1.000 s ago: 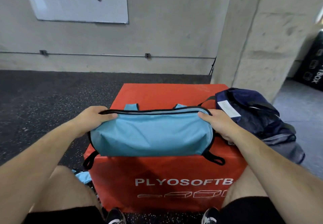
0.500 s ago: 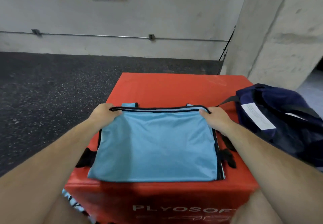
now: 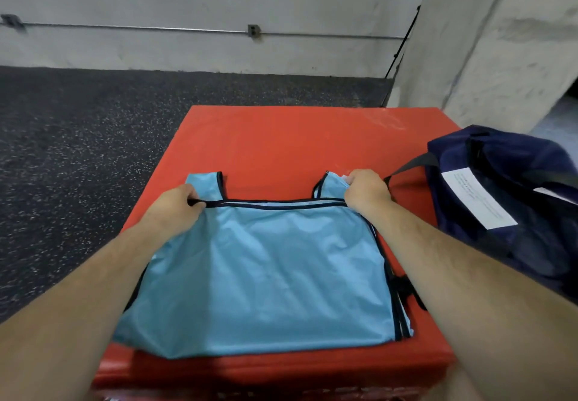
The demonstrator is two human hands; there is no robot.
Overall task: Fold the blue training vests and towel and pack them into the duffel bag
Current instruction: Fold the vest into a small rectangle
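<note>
Two bare hands, one navy duffel bag [image 3: 506, 200] and one red padded box [image 3: 312, 141] are in view; the light-blue training vests [image 3: 259, 278] lie as a single flat stack, and the layered black-trimmed edges at its right side show several, though I cannot count them. The stack is smooth, pale blue with thin black piping, two shoulder straps poking out at its far edge, and it rests on the near half of the box's top surface. The left hand [image 3: 175, 207] has its fingers pinched closed on the black trim at the far-left corner; the right hand [image 3: 366, 191] has its fingers curled tight around the far-right strap. The duffel bag sits at the box's right edge, a white label on its side; what it contains cannot be seen.
</note>
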